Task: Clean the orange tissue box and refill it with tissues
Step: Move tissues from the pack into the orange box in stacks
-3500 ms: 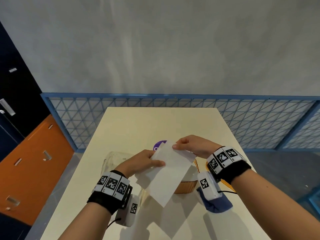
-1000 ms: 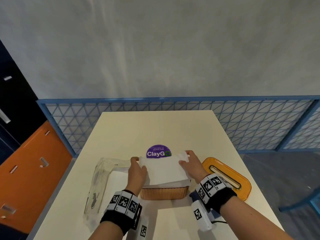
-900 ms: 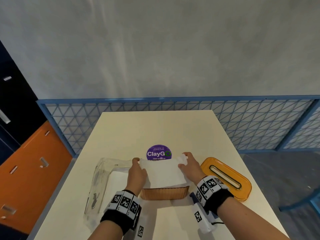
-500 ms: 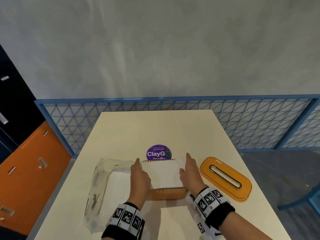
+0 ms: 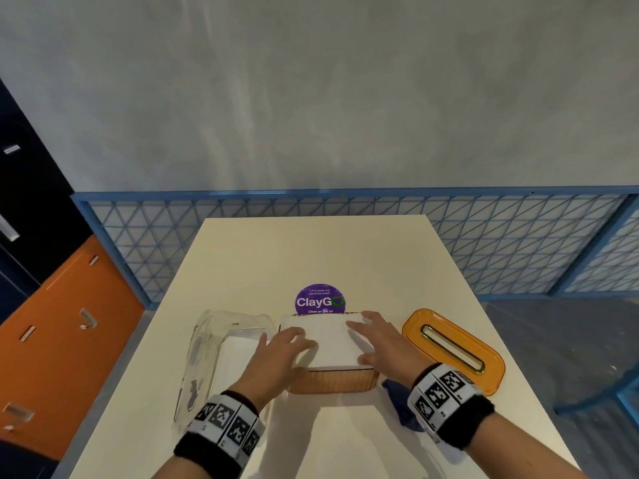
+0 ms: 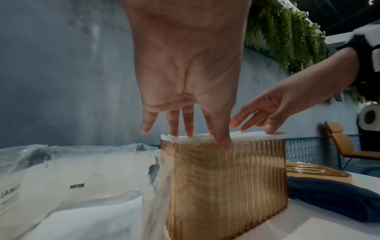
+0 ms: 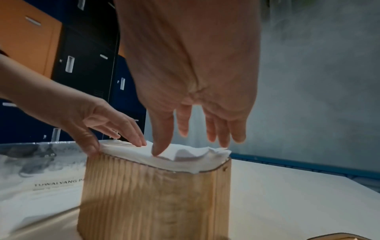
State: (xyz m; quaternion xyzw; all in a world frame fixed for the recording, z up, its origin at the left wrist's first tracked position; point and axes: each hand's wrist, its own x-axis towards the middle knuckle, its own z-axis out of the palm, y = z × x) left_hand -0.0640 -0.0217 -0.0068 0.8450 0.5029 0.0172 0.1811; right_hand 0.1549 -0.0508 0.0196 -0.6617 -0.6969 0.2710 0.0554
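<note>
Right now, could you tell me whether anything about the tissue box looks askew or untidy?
Slightly: the tissues are not flat. The top sheet is rumpled and puffs above the rim of the orange tissue box at its far end, under the right hand. The lid lies off, beside the box.

Right hand: fingers straight and spread, pointing down; thumb tip touching the stack, the other fingertips just above it.
Left hand: fingers extended flat on the stack's far-left end, thumb against the box rim.
White tissue stack: rumpled, slightly above the rim.
Ribbed amber translucent tissue box: upright beneath both hands, lidless.
Clear plastic tissue wrapper: left of the fingers, beside the box.
</note>
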